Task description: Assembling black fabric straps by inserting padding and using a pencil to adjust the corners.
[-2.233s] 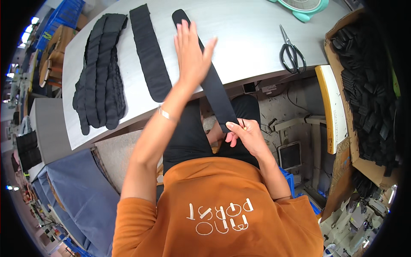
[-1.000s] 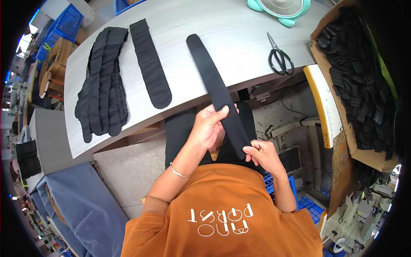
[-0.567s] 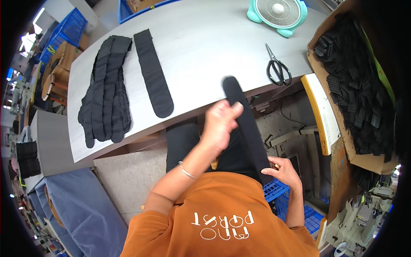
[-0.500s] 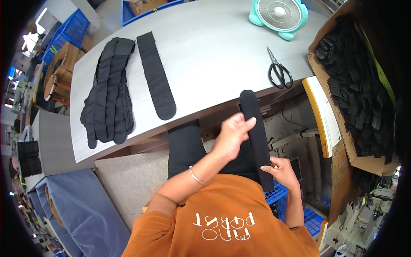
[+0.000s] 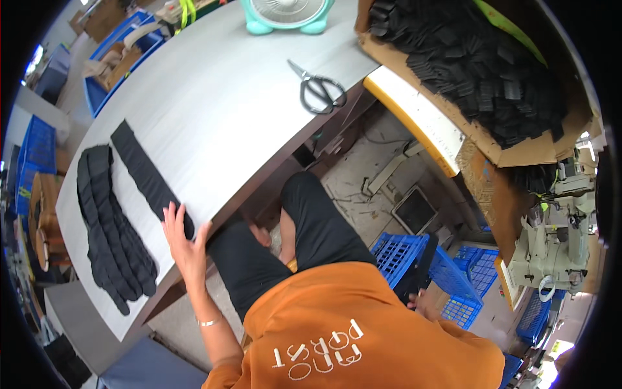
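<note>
Head view: your left hand (image 5: 186, 249) is spread at one black strip (image 5: 146, 172); your right hand (image 5: 422, 303) seems pinching another strip (image 5: 416, 271); the layered pile (image 5: 113, 233) on the desk (image 5: 240, 97) is left.

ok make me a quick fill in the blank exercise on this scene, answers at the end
The ____ hand is at the single black fabric strip beside the overlapped strips.
The right hand holds a second strip, seen against a ____ plastic crate.
The scissors have ____ handles.
The desk fan stands on the ____.

Missing words: left; blue; black; table.
</note>
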Motion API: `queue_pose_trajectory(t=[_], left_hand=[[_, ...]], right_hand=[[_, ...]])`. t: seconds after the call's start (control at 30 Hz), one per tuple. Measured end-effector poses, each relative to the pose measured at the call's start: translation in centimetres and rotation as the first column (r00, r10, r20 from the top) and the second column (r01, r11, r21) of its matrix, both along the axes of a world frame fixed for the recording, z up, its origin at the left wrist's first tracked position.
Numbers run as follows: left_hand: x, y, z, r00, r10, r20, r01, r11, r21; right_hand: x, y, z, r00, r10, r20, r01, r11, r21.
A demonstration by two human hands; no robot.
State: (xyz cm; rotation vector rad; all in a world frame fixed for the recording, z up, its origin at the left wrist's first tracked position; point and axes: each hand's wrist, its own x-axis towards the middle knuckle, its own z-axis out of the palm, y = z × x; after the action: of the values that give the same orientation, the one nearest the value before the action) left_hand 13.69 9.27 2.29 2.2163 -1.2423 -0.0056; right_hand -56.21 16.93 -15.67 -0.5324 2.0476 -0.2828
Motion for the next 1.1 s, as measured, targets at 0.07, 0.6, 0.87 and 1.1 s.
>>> queue_pose_trajectory(t=[0.07,0.6,0.87,1.1], left_hand=[[-0.6,0.6,0.4,0.997,-0.056,0.046,0.053,0.997,0.054],[-2.2,-3.7,-0.7,0.928,-0.042,-0.37,-0.06,0.964,-0.259],[-2.3,-4.3,-1.4,0.993,-0.004,-0.122,-0.021,0.979,-0.202],[-2.5,-4.4,-1.0,0.997,0.028,-0.075,-0.043,0.977,-0.209]], right_hand=[[0.0,1.4,-0.9,0.914,0.316,-0.253,-0.263,0.939,0.221],[51.0,-32.2,19.6,0.431,0.346,-0.833,-0.636,-0.539,-0.553],[59.2,-36.2,16.5,0.277,0.432,-0.858,-0.62,-0.602,-0.504],[49.1,-44.4,22.7,0.642,0.606,-0.469,-0.483,-0.155,-0.862]])
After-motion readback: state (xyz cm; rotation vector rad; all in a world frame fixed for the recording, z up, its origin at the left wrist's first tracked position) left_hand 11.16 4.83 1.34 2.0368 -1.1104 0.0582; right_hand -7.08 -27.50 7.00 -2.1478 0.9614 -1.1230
